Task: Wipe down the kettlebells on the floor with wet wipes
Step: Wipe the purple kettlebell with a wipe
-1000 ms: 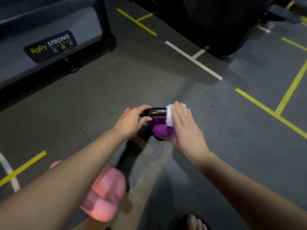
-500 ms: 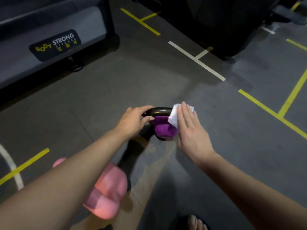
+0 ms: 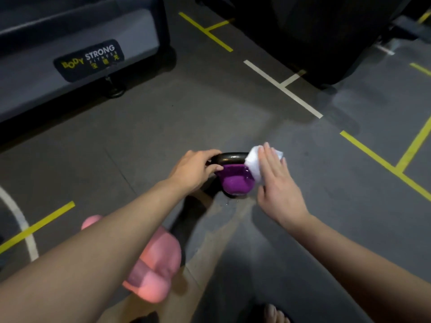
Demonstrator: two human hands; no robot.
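Just left of the frame's centre, the left hand (image 3: 193,170) is curling its grip round the left end of the black metal handle (image 3: 231,157), steadying the small purple kettlebell (image 3: 235,183) that is standing upright on the grey rubber floor (image 3: 163,136). On the other side, the right hand (image 3: 277,183) is lying flat with its fingers straight, grasping nothing. It is pressing a crumpled white wet wipe (image 3: 253,162) against the bell's right shoulder, where handle and body meet. The purple top is glistening beside the wipe, so I judge that part is already getting wet, while the lower body and the left side, hidden under the steadying hand, are probably waiting their turn.

In the lower left of the frame, partly behind the left forearm, a rounded pink kettlebell (image 3: 154,271) is lying on the floor, well apart from the purple one; I cannot tell whether it has been wiped. A grey machine base with a "Body Strong" label (image 3: 88,58) is filling the upper left.
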